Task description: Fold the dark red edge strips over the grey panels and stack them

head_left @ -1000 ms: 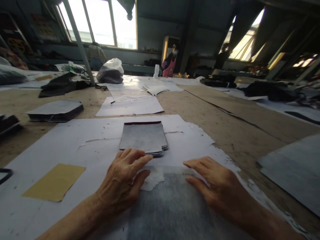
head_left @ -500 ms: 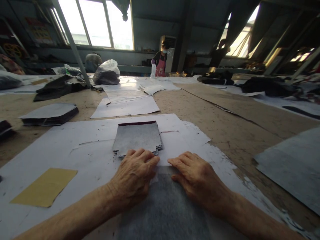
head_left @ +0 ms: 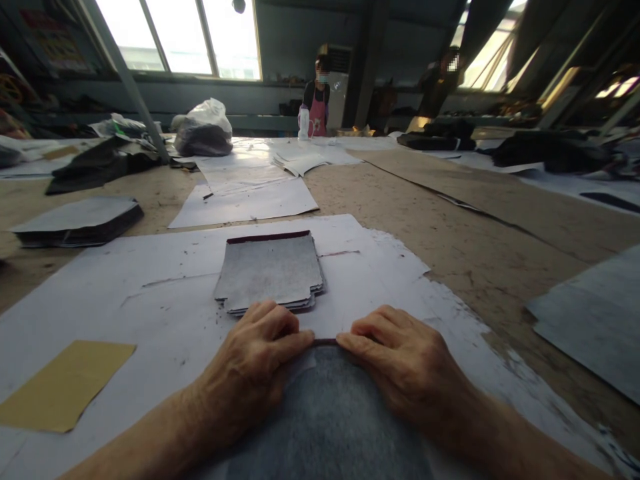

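Note:
A grey fabric-like sheet (head_left: 330,413) lies in front of me, running off the bottom edge of the view. My left hand (head_left: 253,363) is closed on the left part of its far edge, thumb and fingers pinched together. My right hand (head_left: 407,357) pinches the same edge on the right. Between the thumbs shows a narrow dark strip, where the edge looks folded over. Just beyond my left hand sits a stack of grey pieces (head_left: 270,270) with notched near corners and a dark red far edge. My left fingers are close to its near side; I cannot tell if they touch.
White paper (head_left: 165,307) covers the table under my hands. A tan card (head_left: 67,387) lies at left, a thick grey stack (head_left: 77,223) behind it. Another grey sheet (head_left: 595,320) is at right. A person in a pink apron (head_left: 318,110) stands across the table.
The far edge of the grey sheet was flat and pale; now a dark folded strip shows there. My fingers have curled in and my thumbs have come up to the edge. The view has shifted slightly.

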`<act>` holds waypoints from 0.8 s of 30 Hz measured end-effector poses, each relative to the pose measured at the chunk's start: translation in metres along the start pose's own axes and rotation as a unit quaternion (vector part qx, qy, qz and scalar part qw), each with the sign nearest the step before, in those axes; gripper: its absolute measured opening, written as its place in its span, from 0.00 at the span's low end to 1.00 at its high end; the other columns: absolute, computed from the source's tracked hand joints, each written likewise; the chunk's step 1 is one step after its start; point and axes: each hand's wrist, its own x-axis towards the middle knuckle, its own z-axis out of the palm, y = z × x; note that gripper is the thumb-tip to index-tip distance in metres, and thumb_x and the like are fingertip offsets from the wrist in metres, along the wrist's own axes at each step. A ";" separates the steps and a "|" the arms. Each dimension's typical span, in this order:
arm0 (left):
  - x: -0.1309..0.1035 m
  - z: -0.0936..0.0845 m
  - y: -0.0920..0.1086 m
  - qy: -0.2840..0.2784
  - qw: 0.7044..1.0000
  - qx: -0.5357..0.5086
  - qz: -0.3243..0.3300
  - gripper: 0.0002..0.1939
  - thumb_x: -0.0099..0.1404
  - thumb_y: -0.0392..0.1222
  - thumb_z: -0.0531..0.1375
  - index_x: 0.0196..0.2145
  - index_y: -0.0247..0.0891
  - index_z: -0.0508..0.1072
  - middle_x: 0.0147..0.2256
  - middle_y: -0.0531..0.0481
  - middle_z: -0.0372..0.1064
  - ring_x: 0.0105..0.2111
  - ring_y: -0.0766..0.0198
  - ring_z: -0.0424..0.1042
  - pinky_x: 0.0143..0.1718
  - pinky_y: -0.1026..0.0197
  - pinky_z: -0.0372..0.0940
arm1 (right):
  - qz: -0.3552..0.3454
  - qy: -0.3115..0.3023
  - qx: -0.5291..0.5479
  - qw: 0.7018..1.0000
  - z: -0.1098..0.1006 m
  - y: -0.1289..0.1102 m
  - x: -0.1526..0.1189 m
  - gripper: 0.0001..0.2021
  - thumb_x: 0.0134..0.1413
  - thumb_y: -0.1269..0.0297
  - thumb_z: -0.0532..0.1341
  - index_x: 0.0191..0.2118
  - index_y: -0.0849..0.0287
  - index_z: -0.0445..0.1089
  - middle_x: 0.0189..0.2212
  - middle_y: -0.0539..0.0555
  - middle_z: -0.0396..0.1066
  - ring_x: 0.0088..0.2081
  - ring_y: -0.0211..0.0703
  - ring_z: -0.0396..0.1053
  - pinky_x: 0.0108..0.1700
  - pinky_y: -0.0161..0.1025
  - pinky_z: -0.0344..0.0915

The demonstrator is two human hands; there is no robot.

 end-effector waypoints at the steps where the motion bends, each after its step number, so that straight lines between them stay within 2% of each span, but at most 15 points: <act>1: -0.001 -0.001 -0.001 -0.006 1.000 -0.001 0.016 0.17 0.59 0.24 0.49 0.39 0.35 0.72 0.30 0.47 0.63 0.31 0.63 0.59 0.33 0.59 0.59 | -0.006 0.001 -0.004 1.000 0.000 0.000 -0.001 0.11 0.55 0.76 0.53 0.38 0.60 0.71 0.29 0.53 0.69 0.31 0.39 0.62 0.33 0.36 0.60; 6: -0.001 -0.004 0.001 -0.046 0.998 0.006 0.049 0.16 0.59 0.23 0.48 0.40 0.30 0.70 0.30 0.46 0.63 0.31 0.62 0.58 0.33 0.56 0.58 | -0.034 -0.002 -0.016 0.999 0.001 -0.003 -0.003 0.10 0.55 0.75 0.53 0.39 0.62 0.70 0.29 0.53 0.70 0.31 0.40 0.62 0.33 0.38 0.61; 15: -0.002 -0.004 0.003 -0.066 0.996 0.026 0.050 0.15 0.60 0.24 0.47 0.39 0.31 0.69 0.30 0.46 0.62 0.31 0.62 0.57 0.33 0.56 0.57 | -0.054 -0.012 -0.050 0.997 0.002 -0.008 -0.002 0.13 0.55 0.76 0.51 0.42 0.65 0.69 0.31 0.54 0.70 0.32 0.41 0.63 0.34 0.41 0.60; 20: 0.003 -0.004 0.001 -0.089 0.994 0.039 0.053 0.16 0.61 0.25 0.44 0.40 0.32 0.68 0.29 0.46 0.63 0.31 0.61 0.59 0.34 0.56 0.57 | -0.067 -0.042 -0.028 0.996 0.003 -0.005 -0.003 0.13 0.57 0.75 0.49 0.44 0.66 0.67 0.31 0.54 0.69 0.34 0.43 0.61 0.37 0.43 0.60; 22: 0.001 -0.005 -0.001 -0.084 0.994 0.035 0.067 0.17 0.62 0.26 0.44 0.40 0.33 0.69 0.29 0.47 0.64 0.31 0.62 0.60 0.34 0.56 0.58 | -0.062 -0.058 -0.032 0.996 0.002 -0.006 -0.004 0.13 0.57 0.75 0.49 0.44 0.66 0.66 0.30 0.54 0.68 0.33 0.43 0.60 0.37 0.43 0.59; 24: -0.004 -0.002 -0.002 -0.051 0.995 0.021 0.085 0.17 0.61 0.29 0.46 0.41 0.37 0.70 0.28 0.48 0.66 0.29 0.62 0.62 0.32 0.56 0.59 | -0.054 -0.080 -0.044 0.994 -0.001 -0.011 -0.004 0.12 0.56 0.75 0.49 0.43 0.65 0.66 0.29 0.52 0.67 0.31 0.42 0.59 0.39 0.44 0.59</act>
